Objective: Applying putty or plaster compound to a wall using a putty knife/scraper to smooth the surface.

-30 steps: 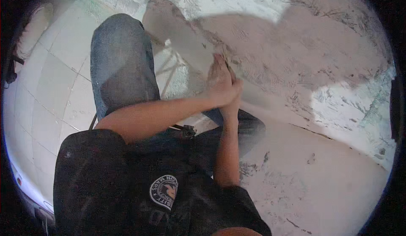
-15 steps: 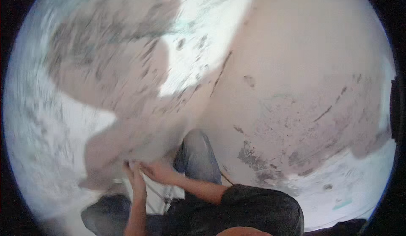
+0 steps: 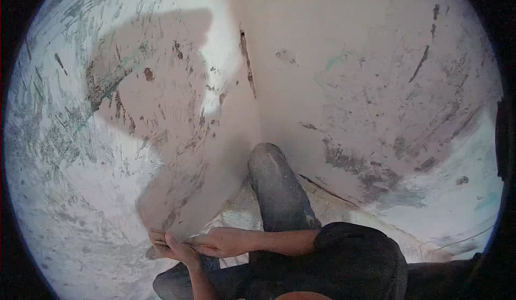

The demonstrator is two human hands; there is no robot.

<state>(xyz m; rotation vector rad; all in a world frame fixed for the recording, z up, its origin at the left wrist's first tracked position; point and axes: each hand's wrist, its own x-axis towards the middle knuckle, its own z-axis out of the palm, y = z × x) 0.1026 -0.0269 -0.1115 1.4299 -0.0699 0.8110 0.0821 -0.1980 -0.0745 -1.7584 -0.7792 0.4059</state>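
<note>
My left hand (image 3: 176, 249) is low in front of me, left of my raised knee, with its fingers curled and the thumb up. Close against it, my right hand (image 3: 228, 241) reaches in from the right with bent fingers, and the two hands meet at their fingertips. Something small and greyish shows at the outer edge of the left fingers, too small to name. Whatever lies between the fingers is hidden.
Two walls meet in a corner ahead: the left wall (image 3: 107, 155) is scuffed and partly sunlit, the right wall (image 3: 344, 58) beige with scraped dark patches. My jeans-clad knee (image 3: 282, 192) points into the corner. A dark crack (image 3: 328, 188) follows the right wall's foot.
The view has swung, and the corner now stands more upright and sharper. My hands have come lower and a little right in the picture, still together.
</note>
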